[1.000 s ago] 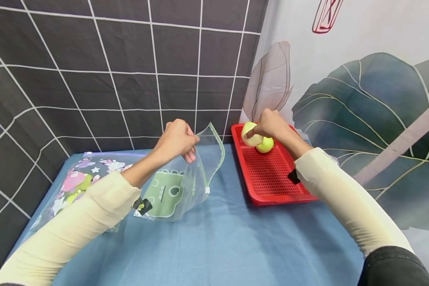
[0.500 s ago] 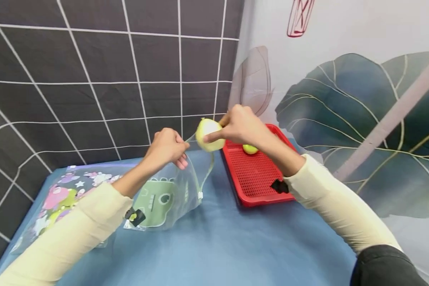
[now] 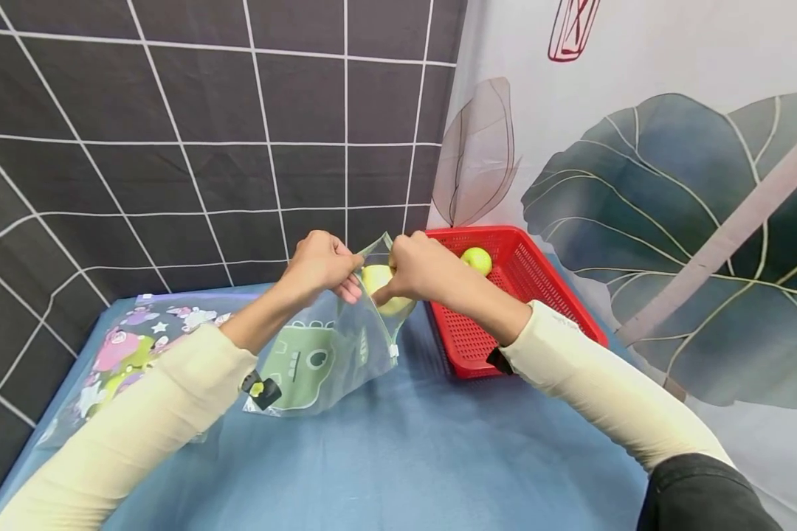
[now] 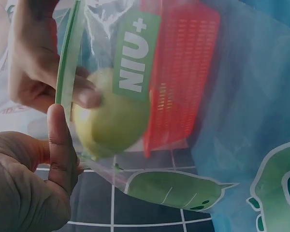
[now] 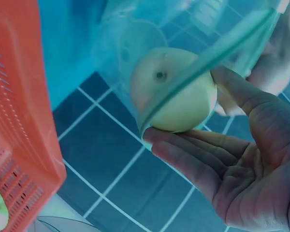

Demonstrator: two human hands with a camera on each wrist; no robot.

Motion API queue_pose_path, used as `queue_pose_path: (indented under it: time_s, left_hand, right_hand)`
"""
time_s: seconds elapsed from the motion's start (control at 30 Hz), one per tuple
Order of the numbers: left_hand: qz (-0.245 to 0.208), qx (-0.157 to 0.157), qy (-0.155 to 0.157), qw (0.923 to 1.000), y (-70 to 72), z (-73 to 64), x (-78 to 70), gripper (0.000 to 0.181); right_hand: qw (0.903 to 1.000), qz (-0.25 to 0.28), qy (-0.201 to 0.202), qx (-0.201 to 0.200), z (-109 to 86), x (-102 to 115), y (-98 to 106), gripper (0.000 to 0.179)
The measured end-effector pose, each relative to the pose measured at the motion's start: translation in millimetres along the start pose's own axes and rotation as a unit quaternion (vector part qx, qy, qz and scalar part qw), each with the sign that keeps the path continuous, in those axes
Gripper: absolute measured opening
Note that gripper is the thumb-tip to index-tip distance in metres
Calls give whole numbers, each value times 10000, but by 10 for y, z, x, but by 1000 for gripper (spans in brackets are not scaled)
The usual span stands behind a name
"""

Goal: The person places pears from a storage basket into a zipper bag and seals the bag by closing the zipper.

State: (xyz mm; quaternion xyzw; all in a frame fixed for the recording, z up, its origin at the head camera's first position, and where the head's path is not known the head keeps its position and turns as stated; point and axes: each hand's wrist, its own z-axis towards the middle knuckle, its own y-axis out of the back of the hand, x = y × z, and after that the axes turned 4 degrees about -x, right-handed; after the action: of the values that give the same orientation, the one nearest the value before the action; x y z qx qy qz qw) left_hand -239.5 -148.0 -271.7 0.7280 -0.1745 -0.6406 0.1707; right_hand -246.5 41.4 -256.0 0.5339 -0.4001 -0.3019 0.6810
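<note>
My left hand pinches the upper rim of a clear zip bag printed with a green cartoon and holds its mouth up off the blue cloth. My right hand grips a pale yellow-green fruit right in the mouth of the bag. In the left wrist view the fruit sits behind the green zip strip by my thumb. The right wrist view has the fruit cupped on my right fingers, half past the rim.
A red perforated tray stands to the right with one green fruit in its far corner. A second bag with pink cartoon print lies flat at the left. Patterned backdrops close off the table's far side.
My right hand lifted the fruit out of the red tray and carried it left into the bag's mouth. My left hand kept hold of the bag's rim.
</note>
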Motion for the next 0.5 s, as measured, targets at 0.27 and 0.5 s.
queue_pose_path:
  time_s: [0.27, 0.5]
  left_hand:
    - [-254, -83, -56, 9996, -30, -5, -20, 18]
    - [-396, -165, -139, 9990, -5, 21, -92, 22]
  right_hand:
    - [9981, -508, 324, 124, 55, 32, -203, 53]
    - [9984, -325, 445, 113, 35, -25, -165, 54]
